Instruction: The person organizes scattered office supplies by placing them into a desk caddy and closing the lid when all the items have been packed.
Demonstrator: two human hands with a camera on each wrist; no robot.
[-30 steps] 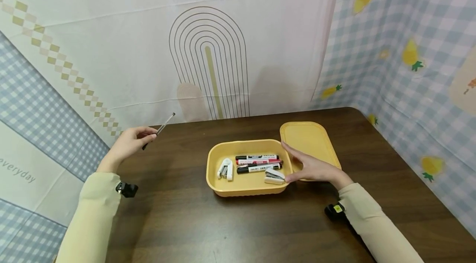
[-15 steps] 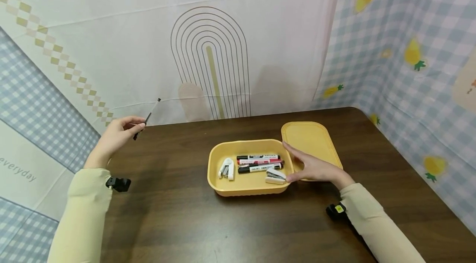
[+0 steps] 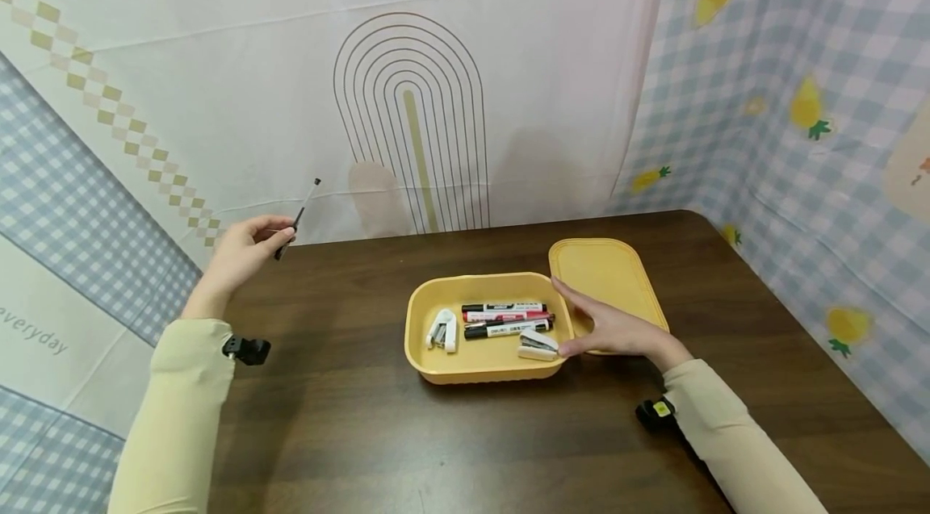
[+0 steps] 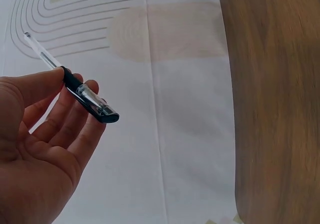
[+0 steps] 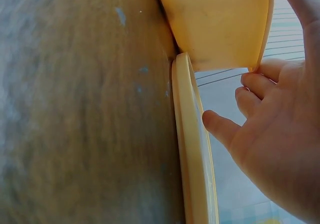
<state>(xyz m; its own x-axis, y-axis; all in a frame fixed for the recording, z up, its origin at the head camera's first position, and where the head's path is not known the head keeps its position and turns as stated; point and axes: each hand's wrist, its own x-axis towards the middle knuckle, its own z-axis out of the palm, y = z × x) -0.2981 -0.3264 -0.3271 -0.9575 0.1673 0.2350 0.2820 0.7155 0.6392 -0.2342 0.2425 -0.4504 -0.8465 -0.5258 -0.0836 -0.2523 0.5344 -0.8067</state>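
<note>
Above the table's far left, my left hand (image 3: 245, 253) pinches a gel pen (image 3: 297, 219) between thumb and fingers. In the left wrist view the pen (image 4: 75, 86) shows a clear barrel and a black cap with a clip. My right hand (image 3: 621, 328) rests on the right end of a yellow box (image 3: 479, 375), thumb and forefinger spread along its rim. In the right wrist view the other fingers (image 5: 257, 86) are loosely bent by the box edge. Inside the box lie black markers (image 3: 501, 329), a red marker (image 3: 508, 317) and two white staplers (image 3: 441, 332) (image 3: 538, 345).
A yellow lid (image 3: 606, 280) lies on the dark wooden table (image 3: 349, 433), behind and right of the box, partly under my right hand. Patterned cloth (image 3: 567, 78) hangs along the table's back and sides.
My left hand first moved left and up with the pen, then slightly right and higher. The pen now points more steeply upward. My right hand and the box have stayed put.
</note>
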